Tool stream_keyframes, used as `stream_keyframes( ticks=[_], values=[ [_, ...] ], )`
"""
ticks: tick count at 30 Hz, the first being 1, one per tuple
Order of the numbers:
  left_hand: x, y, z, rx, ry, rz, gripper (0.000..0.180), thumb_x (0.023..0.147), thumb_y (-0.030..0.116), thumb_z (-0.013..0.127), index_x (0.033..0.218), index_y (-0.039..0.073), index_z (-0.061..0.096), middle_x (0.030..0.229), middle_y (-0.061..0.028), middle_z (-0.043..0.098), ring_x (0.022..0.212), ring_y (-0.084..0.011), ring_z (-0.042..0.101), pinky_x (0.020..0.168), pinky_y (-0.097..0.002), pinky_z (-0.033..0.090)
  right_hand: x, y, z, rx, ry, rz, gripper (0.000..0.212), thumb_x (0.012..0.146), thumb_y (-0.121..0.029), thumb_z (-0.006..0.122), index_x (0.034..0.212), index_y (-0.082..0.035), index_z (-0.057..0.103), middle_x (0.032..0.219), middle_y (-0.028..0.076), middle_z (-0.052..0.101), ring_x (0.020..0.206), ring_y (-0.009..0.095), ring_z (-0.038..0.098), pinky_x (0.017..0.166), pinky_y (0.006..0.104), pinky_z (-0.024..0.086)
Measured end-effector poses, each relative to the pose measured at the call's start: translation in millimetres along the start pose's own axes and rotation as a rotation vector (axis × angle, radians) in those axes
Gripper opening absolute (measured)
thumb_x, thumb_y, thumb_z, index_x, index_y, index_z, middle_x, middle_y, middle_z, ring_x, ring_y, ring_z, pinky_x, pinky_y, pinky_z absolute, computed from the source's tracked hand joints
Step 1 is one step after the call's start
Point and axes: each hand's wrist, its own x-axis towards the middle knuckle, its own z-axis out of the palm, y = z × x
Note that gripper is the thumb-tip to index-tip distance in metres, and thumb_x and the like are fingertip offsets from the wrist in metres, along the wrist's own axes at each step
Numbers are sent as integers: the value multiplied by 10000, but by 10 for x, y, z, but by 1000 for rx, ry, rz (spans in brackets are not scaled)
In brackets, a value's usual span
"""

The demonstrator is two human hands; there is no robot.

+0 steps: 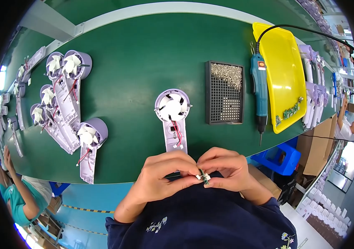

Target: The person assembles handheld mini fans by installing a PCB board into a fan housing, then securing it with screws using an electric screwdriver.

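Observation:
Close to my body, both hands pinch one small green circuit board (204,177) with white connectors. My left hand (162,174) grips its left side, and my right hand (229,169) has the right side between thumb and fingers. Just beyond my hands lies a lilac handheld fan housing (176,135), its round end pointing away from me. A white fan blade wheel (173,107) sits in that ring, and red and black wires (178,135) run down the handle to small white plugs. My left hand covers the handle's near end.
Several more fan housings (67,99) lie at the left. A black screw tray (224,93) holds loose and seated screws. Right of it are a teal electric screwdriver (260,87) with a black cable and a yellow tray (285,70) containing green circuit boards (289,111). Co-workers appear at both sides.

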Motion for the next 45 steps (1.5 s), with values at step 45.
stream_keyframes(
  ticks=[45],
  values=[
    [234,-286,-167,476,534,55,149,822,-72,708,955,-25,662,958,-122,630,783,-200,640,668,-289,540,650,29,153,-1171,250,-168,456,689,-31,848,1124,-54,711,1024,52,573,623,126,547,531,255,455]
  ],
)
